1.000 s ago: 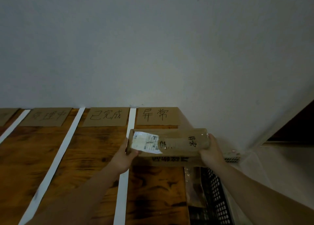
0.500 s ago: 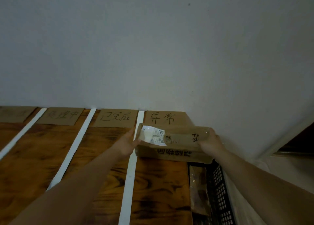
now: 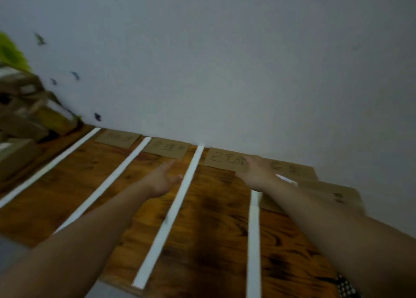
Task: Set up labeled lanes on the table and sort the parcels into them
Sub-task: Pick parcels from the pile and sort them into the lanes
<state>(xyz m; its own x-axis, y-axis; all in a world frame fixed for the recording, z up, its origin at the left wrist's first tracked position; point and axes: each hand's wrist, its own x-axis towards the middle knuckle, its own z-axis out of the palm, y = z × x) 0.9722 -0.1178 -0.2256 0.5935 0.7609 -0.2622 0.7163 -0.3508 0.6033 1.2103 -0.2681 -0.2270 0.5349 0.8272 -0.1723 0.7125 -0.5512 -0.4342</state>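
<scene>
parcel-sorting room: taped lanes (image 3: 175, 210), piled boxes (image 3: 27, 117)

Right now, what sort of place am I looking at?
Probably a makeshift parcel-sorting spot: a wooden table split into lanes by white strips, cardboard labels along the wall, and boxes piled at left.

dim, motion-blurred frame with wide-angle bending toward the edges.

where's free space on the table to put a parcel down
Bare wood lies between the leftmost tape strip and the next tape strip, in front of its cardboard label. Crowded: the parcel pile at far left, and the parcel in the rightmost lane.
</scene>
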